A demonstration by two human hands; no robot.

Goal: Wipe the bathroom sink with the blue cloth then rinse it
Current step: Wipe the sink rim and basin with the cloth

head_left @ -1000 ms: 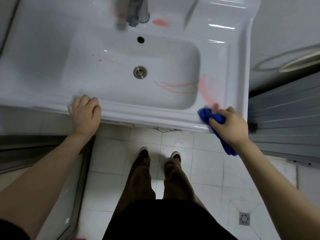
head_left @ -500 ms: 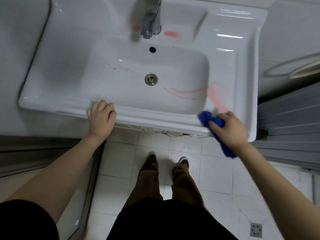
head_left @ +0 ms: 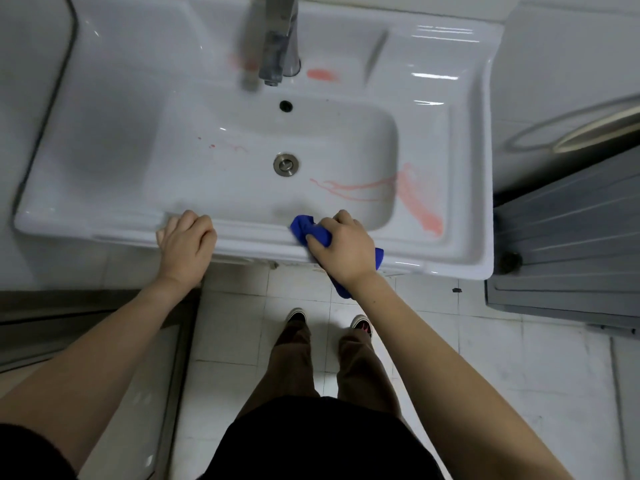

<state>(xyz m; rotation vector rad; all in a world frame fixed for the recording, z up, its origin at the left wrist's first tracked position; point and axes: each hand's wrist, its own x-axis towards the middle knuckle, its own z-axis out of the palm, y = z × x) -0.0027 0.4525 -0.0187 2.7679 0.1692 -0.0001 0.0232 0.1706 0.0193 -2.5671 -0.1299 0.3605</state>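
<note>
Cloth [head_left: 304, 231], blue and soft, is sitting bunched up on the front rim of the sink [head_left: 104, 133], a little right of the middle. The right hand [head_left: 343, 249] is gripping it, with fingers curled round the crumpled lump and pressing it onto the rim. One loose end is hanging down past the wrist. The left hand [head_left: 185, 244] is holding the same rim further left, with fingers curled over the edge. The two hands are staying apart, with bare rim showing between them.

The sink is looking hard, smooth and shiny white, with light glinting on its right side. Its bowl is shaped like a box with round corners. A round metal drain [head_left: 286, 164] is sitting in the bottom of the bowl. A small dark hole [head_left: 286, 106] is showing in the back wall above it. A grey metal tap [head_left: 278, 39] is standing at the back and reaching over the bowl, and it is looking blurry.

Pink marks are lying in the sink. A thick smear [head_left: 420, 202] is running down the right side towards the front corner. Thin pink lines [head_left: 349, 188] are trailing from it across the bottom, near the drain. Tiny dots [head_left: 212, 146] are showing left of the drain. A pink blob [head_left: 322, 74] is sitting on the flat ledge just right of the tap.

Pale square tiles are covering the floor [head_left: 485, 358]. Two dark shoes [head_left: 296, 317] are standing on it, near the sink's front.
</note>
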